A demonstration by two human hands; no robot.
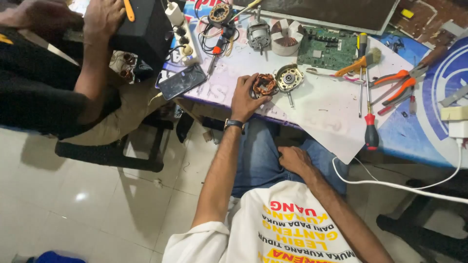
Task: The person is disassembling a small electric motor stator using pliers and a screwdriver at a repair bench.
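1. Copper-wound motor coil [264, 84] sits on the white sheet [321, 109] near the table's front edge.
2. The left hand [246, 100] lies on it, fingers curled around its left side and gripping it. A dark watch [234, 123] is on that wrist.
3. The right hand [294, 159] rests on the person's lap on blue jeans [261, 156], fingers loosely bent, with nothing in it.
4. A round metal motor cover [289, 78] with a shaft lies just beside the coil, on its right.
5. A red-handled screwdriver [370, 130] lies farther right, and orange-handled pliers [397, 83] lie beyond it.
6. A dark phone [182, 81] lies on the coil's left.
7. A green circuit board [327, 48] lies farther back.
8. Another person's hand [102, 17] presses on a black box [146, 29] at the top left.
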